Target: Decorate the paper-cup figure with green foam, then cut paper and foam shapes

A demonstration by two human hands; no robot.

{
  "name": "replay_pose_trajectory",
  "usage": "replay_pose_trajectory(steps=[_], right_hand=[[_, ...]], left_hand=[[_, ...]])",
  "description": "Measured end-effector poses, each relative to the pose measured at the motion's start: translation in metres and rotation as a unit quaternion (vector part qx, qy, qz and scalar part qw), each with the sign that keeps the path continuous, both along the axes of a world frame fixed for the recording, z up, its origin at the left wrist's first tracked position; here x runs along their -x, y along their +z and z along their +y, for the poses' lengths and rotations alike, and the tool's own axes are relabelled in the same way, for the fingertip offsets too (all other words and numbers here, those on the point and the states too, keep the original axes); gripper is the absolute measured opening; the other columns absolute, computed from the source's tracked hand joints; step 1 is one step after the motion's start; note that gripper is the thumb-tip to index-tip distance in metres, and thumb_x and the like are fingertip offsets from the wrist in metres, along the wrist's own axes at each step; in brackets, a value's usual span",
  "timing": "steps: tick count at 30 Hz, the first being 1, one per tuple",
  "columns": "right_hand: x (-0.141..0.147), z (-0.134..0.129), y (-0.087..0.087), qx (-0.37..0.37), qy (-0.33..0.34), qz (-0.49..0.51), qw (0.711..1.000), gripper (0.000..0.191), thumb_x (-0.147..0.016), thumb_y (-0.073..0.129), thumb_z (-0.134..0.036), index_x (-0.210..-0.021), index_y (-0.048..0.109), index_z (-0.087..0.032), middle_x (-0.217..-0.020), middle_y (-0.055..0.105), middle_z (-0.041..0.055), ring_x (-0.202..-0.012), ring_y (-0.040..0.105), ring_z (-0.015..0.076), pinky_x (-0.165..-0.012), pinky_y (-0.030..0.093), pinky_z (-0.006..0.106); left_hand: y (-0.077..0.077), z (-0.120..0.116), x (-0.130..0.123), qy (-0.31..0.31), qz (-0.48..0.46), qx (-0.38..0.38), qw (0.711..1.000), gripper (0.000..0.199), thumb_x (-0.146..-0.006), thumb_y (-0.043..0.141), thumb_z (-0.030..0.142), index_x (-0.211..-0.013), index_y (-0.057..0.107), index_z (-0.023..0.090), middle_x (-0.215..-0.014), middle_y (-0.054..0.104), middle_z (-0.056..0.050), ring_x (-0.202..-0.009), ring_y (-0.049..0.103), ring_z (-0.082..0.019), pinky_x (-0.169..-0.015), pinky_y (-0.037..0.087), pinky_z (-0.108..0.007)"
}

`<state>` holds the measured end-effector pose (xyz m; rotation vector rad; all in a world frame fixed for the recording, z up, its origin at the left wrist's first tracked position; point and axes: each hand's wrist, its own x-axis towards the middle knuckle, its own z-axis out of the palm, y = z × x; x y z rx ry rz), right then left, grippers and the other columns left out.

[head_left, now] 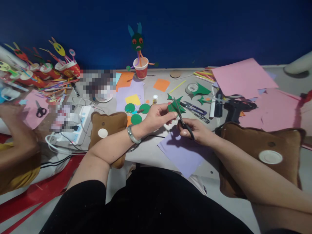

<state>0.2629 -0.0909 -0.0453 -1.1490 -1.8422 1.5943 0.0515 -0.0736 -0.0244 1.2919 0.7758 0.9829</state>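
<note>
My left hand (159, 115), with a bangle at its wrist, pinches a piece of green paper (179, 105) above the table. In my right hand (192, 130) is a pair of black-handled scissors (180, 117), its blades pointing up and away from me across the green paper. Whether the blades are biting into the paper I cannot tell. Several green paper circles (136, 119) lie left of my left hand. Below my right hand a sheet of purple paper (181, 154) hangs over the table's near edge.
A paper-cup figure (141, 69) stands by the blue wall. To the right lie a utility knife (195, 109), a black glue gun (237, 109) and pink sheets (243, 78). Brown cushions (258, 175) flank my arms. A power strip (81, 126) and another person's arm (19, 139) are at left.
</note>
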Motion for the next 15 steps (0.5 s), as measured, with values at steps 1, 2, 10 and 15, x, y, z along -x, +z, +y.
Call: replay_pose_trajectory(steps=[1, 2, 10, 15], right_hand=[[-0.0005, 0.0003, -0.0003, 0.002, -0.001, -0.002, 1.000, 0.069, -0.067, 0.076, -0.085, -0.067, 0.052, -0.021, -0.063, 0.048, -0.0021, -0.059, 0.038, 0.0123, -0.056, 0.035, 0.028], [-0.0009, 0.0006, -0.0003, 0.003, -0.002, -0.002, 1.000, 0.069, -0.066, 0.076, -0.085, -0.067, 0.052, -0.021, -0.062, 0.048, -0.0022, -0.059, 0.038, 0.0122, -0.056, 0.035, 0.028], [-0.0010, 0.0014, 0.0012, 0.004, 0.001, 0.007, 1.000, 0.069, -0.066, 0.076, -0.086, -0.065, 0.052, -0.021, -0.058, 0.045, -0.0033, -0.055, 0.036, 0.0113, -0.053, 0.034, 0.028], [-0.0012, 0.0011, 0.0010, 0.001, 0.002, 0.003, 1.000, 0.070, -0.066, 0.076, -0.087, -0.064, 0.051, -0.021, -0.058, 0.046, -0.0029, -0.056, 0.040, 0.0120, -0.054, 0.036, 0.028]], left_hand=[[0.0000, 0.0000, 0.0002, 0.000, 0.000, -0.001, 1.000, 0.043, -0.078, 0.086, 0.050, -0.067, 0.063, 0.016, -0.059, 0.061, 0.002, -0.053, 0.055, -0.007, -0.052, 0.046, -0.022], [0.0001, -0.0001, 0.0004, -0.001, 0.001, -0.002, 1.000, 0.043, -0.078, 0.085, 0.050, -0.067, 0.063, 0.016, -0.059, 0.061, 0.001, -0.053, 0.055, -0.008, -0.053, 0.046, -0.023], [-0.0004, -0.0007, 0.0018, 0.004, 0.003, -0.018, 1.000, 0.044, -0.080, 0.084, 0.052, -0.065, 0.062, 0.016, -0.058, 0.062, 0.001, -0.053, 0.057, -0.009, -0.052, 0.046, -0.024], [-0.0012, -0.0002, 0.0011, 0.007, -0.005, -0.018, 1.000, 0.045, -0.079, 0.085, 0.053, -0.064, 0.062, 0.017, -0.057, 0.062, 0.002, -0.052, 0.056, -0.008, -0.052, 0.046, -0.023]])
